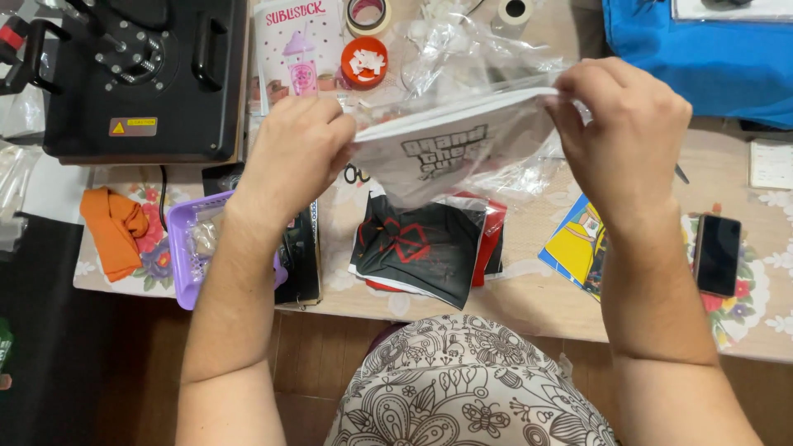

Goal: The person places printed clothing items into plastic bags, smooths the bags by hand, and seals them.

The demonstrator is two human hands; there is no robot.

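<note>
We see a table (pixel 529 301) under a pale floral cloth, crowded from edge to edge, above a brown wooden plank floor (pixel 306 363). Light falls evenly (no hard shadows), and a black heat press (pixel 140 74) occupies the far left corner.

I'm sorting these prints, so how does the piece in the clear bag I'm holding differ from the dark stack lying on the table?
The bagged piece is white with grey print; the dark stack is black with a red design. The bagged piece is held up in clear plastic between the left hand and right hand; the dark stack lies unwrapped on the table. Both look like flat printed pieces.
</note>
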